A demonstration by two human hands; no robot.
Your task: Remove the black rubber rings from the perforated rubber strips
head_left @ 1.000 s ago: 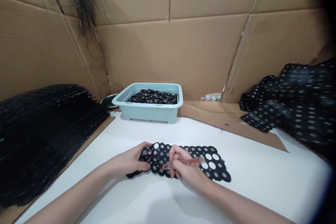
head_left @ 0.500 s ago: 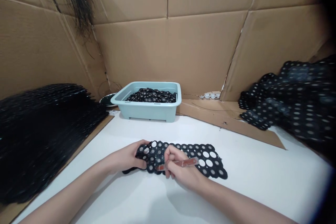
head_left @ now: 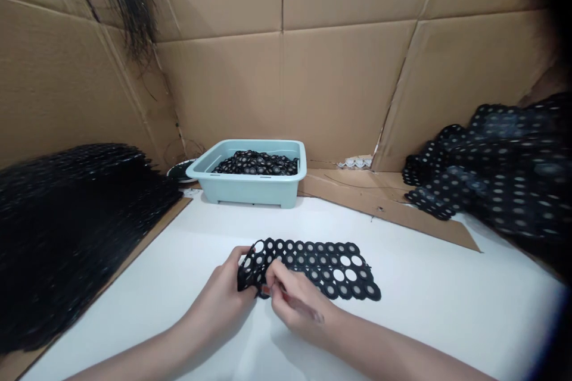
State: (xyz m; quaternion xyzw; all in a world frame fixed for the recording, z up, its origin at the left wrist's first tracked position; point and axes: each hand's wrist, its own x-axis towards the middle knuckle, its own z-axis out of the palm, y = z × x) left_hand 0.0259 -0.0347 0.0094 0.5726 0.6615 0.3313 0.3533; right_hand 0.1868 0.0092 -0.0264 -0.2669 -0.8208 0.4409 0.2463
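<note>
A black strip of joined rings (head_left: 322, 261) lies on the white table; a few of its rings show white centres near the right end. My left hand (head_left: 232, 286) grips the strip's left end, which is lifted and curled between thumb and fingers. In my right hand (head_left: 290, 297) is a slim tool with a clear handle (head_left: 308, 311) and a reddish part near the fingertips. The tool's tip is at the strip's lower left edge, close to my left thumb, and is partly hidden by my fingers.
Behind the strip stands a light blue basin (head_left: 252, 191) holding black ringed pieces. A large black stack (head_left: 80, 238) is at the left, and dotted black material (head_left: 500, 172) is heaped at the right. Cardboard walls (head_left: 348, 83) surround the table, with dark strands hanging at upper left.
My left hand has curled the strip's end further and turned more upright. My right hand has moved slightly left and down, and the tool's handle now slants down to the right.
</note>
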